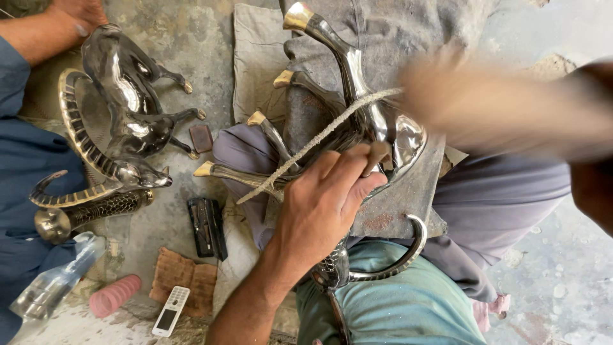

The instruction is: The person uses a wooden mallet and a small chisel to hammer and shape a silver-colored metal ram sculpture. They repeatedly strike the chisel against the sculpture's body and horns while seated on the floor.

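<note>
At left of frame a finished metal goat (pixel 124 115) lies by another person's hand (pixel 73 14). At centre my left hand (pixel 325 201) is closed, pinning the goat figure (pixel 357 128) on my lap; I'd keep the cord (pixel 319 137) taut. My right hand (pixel 504 105) is blurred; its grip I cannot tell.

Rough, stained concrete floor (pixel 204 38), daylit

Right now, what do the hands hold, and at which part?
The left hand presses the metal goat figure at its body; the blurred right hand pulls the cord by its end.
</note>
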